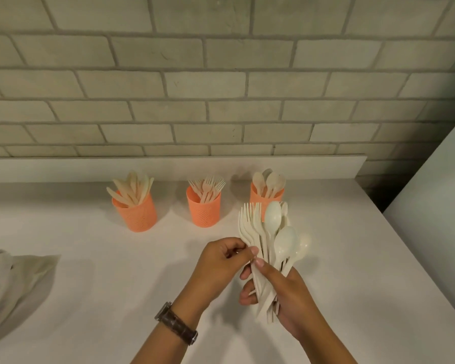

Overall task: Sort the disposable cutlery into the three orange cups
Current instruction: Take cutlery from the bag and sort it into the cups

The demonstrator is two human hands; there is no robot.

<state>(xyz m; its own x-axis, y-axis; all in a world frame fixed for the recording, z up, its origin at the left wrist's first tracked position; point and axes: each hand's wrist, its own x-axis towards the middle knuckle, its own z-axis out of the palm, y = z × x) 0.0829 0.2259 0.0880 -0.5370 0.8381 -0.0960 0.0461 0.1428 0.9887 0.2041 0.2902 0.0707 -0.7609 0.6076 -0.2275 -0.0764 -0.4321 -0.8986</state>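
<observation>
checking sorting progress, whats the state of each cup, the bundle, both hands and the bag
left cup: upright, holds knives
middle cup: upright, holds forks
right cup: upright, holds spoons
bundle: unsorted forks and spoons, fanned
right hand: gripping bundle
left hand: pinching a fork handle
bag: crumpled, lying at left

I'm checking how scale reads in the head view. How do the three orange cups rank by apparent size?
1. Left cup, with knives, looks largest.
2. Middle cup, with forks.
3. Right cup, with spoons: unsure, since the held cutlery bundle covers its lower part.
</observation>
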